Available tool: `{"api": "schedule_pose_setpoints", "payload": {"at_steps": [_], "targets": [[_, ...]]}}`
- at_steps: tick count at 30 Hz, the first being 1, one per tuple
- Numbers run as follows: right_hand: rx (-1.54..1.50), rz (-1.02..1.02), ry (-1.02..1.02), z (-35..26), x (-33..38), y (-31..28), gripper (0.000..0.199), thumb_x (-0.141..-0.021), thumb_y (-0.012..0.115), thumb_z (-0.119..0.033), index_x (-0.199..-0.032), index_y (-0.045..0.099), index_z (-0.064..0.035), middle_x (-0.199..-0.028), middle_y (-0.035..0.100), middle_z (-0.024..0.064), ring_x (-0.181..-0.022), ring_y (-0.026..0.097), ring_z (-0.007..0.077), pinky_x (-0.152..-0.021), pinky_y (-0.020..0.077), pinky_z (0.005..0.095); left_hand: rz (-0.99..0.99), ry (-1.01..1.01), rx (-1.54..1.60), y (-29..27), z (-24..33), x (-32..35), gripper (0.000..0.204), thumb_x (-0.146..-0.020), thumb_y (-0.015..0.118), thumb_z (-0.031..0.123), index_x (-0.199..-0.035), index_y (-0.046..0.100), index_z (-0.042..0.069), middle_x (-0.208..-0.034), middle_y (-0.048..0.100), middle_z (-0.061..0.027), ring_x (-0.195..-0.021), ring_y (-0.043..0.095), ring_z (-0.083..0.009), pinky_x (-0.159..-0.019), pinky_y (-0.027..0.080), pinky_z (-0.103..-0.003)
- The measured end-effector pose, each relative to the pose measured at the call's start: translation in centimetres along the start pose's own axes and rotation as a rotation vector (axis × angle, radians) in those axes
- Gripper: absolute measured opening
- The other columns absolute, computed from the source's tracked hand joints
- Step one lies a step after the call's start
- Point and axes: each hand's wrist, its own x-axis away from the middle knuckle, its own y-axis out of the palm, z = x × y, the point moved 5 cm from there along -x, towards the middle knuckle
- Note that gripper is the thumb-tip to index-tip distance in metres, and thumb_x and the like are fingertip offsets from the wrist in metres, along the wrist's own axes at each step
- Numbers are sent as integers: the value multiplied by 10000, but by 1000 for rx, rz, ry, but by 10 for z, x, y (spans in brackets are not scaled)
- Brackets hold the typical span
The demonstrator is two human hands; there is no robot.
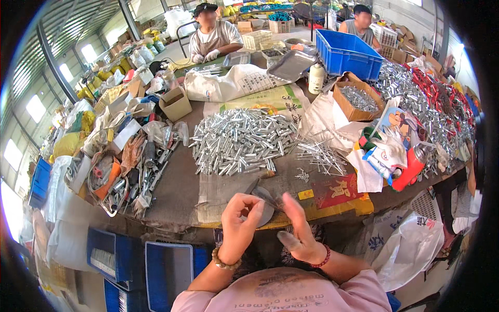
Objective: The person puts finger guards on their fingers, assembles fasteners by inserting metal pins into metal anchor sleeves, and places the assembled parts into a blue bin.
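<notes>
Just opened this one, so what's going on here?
The person's left hand is curled, thumb near forefinger; whether it holds anything small is unclear. The right hand is beside it, thumb spread wide. Beyond them on the table lies a heap of silver metal pieces, with thin rods to its right.

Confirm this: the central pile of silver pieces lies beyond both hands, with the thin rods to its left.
Not quite: in the head view, the thin rods lie to the right of the central pile of silver pieces, which does lie beyond the left hand and right hand.
</notes>
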Motion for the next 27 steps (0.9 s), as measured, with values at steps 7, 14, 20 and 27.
{"api": "schedule_pose_setpoints", "payload": {"at_steps": [7, 14, 20, 27], "targets": [[-298, 19, 178, 3, -11, 21, 1155, -978, 534, -723, -1686, -84, -51, -1747, 51, 229, -1617, 128, 346, -1290, 127, 481, -10, 306, -392, 13, 19, 11, 114, -860, 806, 55, -932, 719, 42, -813, 664, -77, -707, 657, -206, -594, 516, -333], [-296, 60, 192, 5, -6, 27, 1126, -994, 567, -673, -1689, -60, -48, -1748, 53, 227, -1615, 126, 360, -1289, 142, 474, 8, 406, -501, 15, 25, 16, 84, -861, 770, 23, -926, 716, 26, -812, 655, -81, -664, 638, -203, -589, 506, -318], [-190, 83, 145, 11, -2, 29, 1061, -1021, 568, -623, -1676, 28, 14, -1743, 113, 222, -1602, 185, 336, -1284, 182, 447, -3, 435, -552, 17, 25, 15, 90, -836, 756, 8, -902, 696, 23, -796, 642, -108, -675, 642, -255, -613, 512, -364], [60, 52, 64, 18, 9, 22, 1033, -1029, 533, -643, -1666, 96, 43, -1704, 250, 247, -1580, 258, 350, -1270, 225, 458, -53, 540, -563, 23, 26, 24, 129, -791, 751, 8, -883, 664, 32, -790, 621, -125, -723, 635, -330, -639, 512, -414]]}}
